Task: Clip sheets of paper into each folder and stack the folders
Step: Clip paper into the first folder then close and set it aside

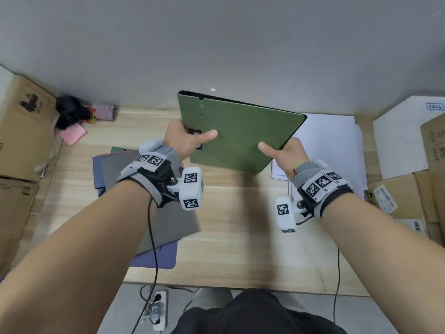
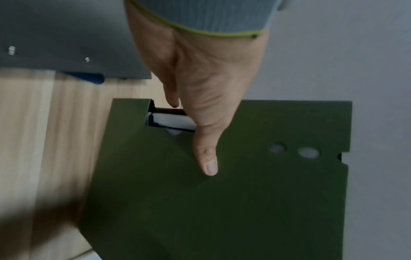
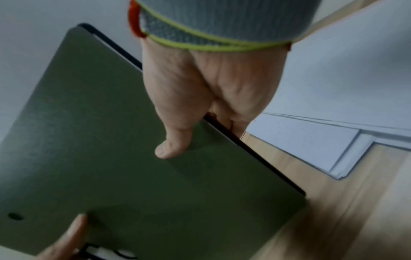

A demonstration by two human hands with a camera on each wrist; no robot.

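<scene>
A closed green folder (image 1: 238, 131) hangs tilted above the wooden desk, held at both sides. My left hand (image 1: 187, 138) grips its left edge beside the clip cutout, thumb flat on the cover (image 2: 222, 202), fingers hidden beneath. My right hand (image 1: 281, 150) grips the right edge, thumb on top (image 3: 173, 146) and fingers under the folder (image 3: 111, 158). White paper shows through the cutout (image 2: 171, 121). A stack of grey and blue folders (image 1: 159, 213) lies on the desk under my left forearm. Loose white sheets (image 1: 332, 145) lie at the right.
Cardboard boxes (image 1: 21, 131) crowd the left side, more boxes (image 1: 414, 196) the right. A pink notepad (image 1: 72, 135) and dark clutter (image 1: 72, 112) sit at the back left. A grey wall stands behind the desk. A power strip (image 1: 156, 309) lies on the floor.
</scene>
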